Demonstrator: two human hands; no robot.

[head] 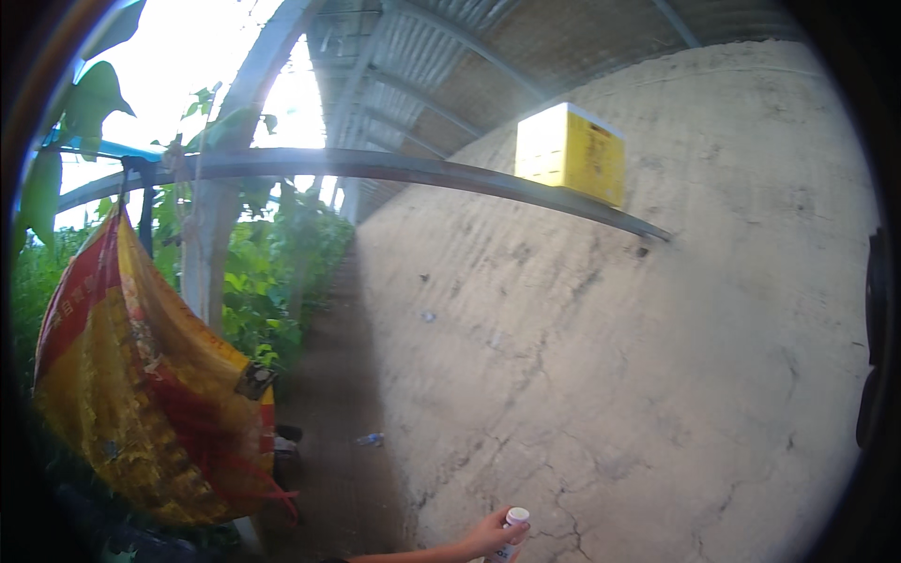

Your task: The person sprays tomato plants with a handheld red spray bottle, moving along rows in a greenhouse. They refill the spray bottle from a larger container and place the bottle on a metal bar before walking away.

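My left hand [487, 536] reaches in from the bottom edge, its forearm coming from the lower left. Its fingers are wrapped around a small bottle with a white cap [517, 515]. The lower part of the bottle is cut off by the frame, and its label bears writing. Behind the hand rises a cracked earthen wall [619, 380]. My right hand is out of view.
A yellow and red sack [155, 380] hangs at left from a metal beam [338, 163] that meets the wall. A yellow box [595, 158] sits at the beam's wall end. Leafy plants [264, 281] line a dirt path [338, 380], where a plastic bottle [370, 440] lies.
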